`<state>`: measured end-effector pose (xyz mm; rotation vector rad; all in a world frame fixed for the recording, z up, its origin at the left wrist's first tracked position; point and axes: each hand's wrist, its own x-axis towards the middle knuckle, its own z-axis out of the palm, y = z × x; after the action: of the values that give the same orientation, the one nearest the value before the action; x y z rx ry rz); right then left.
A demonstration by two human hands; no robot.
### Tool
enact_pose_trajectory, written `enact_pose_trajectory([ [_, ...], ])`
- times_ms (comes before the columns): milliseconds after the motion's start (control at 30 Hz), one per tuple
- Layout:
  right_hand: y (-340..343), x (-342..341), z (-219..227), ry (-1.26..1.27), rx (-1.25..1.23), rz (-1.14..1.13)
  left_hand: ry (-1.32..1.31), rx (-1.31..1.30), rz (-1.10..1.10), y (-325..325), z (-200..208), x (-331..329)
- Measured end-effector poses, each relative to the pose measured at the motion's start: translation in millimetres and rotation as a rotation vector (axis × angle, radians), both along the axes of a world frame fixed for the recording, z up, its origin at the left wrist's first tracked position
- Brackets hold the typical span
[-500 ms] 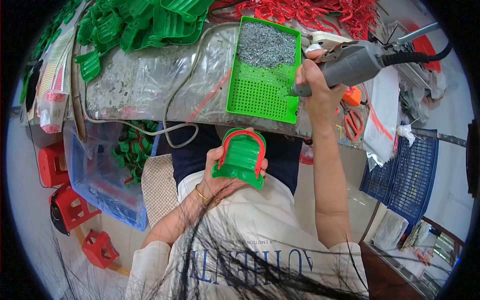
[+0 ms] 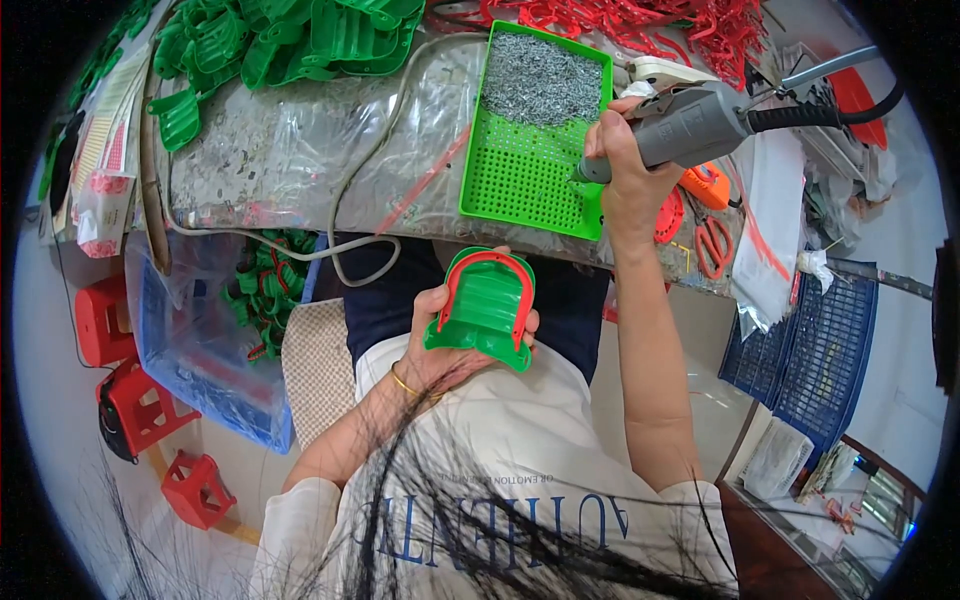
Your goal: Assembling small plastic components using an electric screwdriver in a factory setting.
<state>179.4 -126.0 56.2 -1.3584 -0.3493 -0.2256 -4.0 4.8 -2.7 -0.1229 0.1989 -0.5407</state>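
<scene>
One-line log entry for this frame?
left hand: holds green-red part | right hand: grips grey power screwdriver, tip at green screw tray

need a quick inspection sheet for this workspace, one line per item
surface: worktable under clear plastic sheeting
job's things: green plastic piece with red U-shaped trim; grey electric screwdriver, tip on the green perforated tray holding small metal screws
clutter: green moulded parts, red parts, orange-handled scissors
grippers: left hand holds the green piece; right hand grips the screwdriver
cables: black screwdriver cord; grey cable across the table
surroundings: blue crate, red stools, blue baskets
</scene>
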Motion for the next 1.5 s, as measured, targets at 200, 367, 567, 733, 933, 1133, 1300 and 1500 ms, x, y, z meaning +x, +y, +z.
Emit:
enact_pose_trajectory([
  [200,-2,1,-4,0.014,0.081,0.012,-0.012,-0.004,0.006,0,-2,2],
  [367,2,0,-2,-0.015,0.011,-0.01,-0.018,0.004,0.036,0,-2,2],
  [567,5,-4,10,-0.006,0.044,-0.079,-0.018,0.084,0.044,1,0,2],
  [733,12,-27,46,0.027,0.144,0.031,-0.088,0.067,0.095,-3,-1,3],
  [933,33,-66,55,0.173,0.088,0.198,-0.056,0.08,0.099,-1,2,1],
  [1133,40,-73,50,0.175,0.09,0.212,-0.035,0.077,0.048,0,-2,-1],
  [1300,40,-74,46,0.169,0.088,0.226,-0.011,0.056,0.059,-1,-2,-3],
  [1500,40,-75,40,0.113,0.045,0.275,-0.015,0.054,0.077,-2,1,-4],
])
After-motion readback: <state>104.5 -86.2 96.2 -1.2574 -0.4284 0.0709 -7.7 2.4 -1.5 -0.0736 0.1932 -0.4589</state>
